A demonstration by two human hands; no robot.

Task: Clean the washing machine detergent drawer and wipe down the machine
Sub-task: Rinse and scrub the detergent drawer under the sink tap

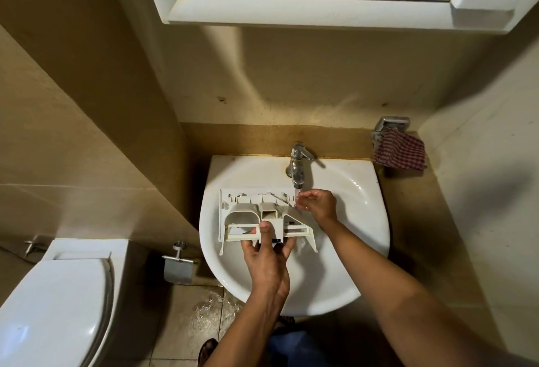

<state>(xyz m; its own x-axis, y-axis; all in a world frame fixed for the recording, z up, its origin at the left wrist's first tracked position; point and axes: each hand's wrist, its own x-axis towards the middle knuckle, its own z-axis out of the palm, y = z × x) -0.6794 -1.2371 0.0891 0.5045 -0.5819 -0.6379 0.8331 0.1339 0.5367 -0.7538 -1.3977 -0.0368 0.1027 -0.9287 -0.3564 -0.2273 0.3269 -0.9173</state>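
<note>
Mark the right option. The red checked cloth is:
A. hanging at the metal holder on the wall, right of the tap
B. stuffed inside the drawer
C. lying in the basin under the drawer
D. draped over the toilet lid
A: the checked cloth hangs at the metal holder on the wall, right of the tap, well away from the detergent drawer over the sink.

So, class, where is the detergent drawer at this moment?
Head view, centre: the detergent drawer sits in the white sink below the tap. The left hand grips its near edge, the right hand is at its far-right corner.
</note>
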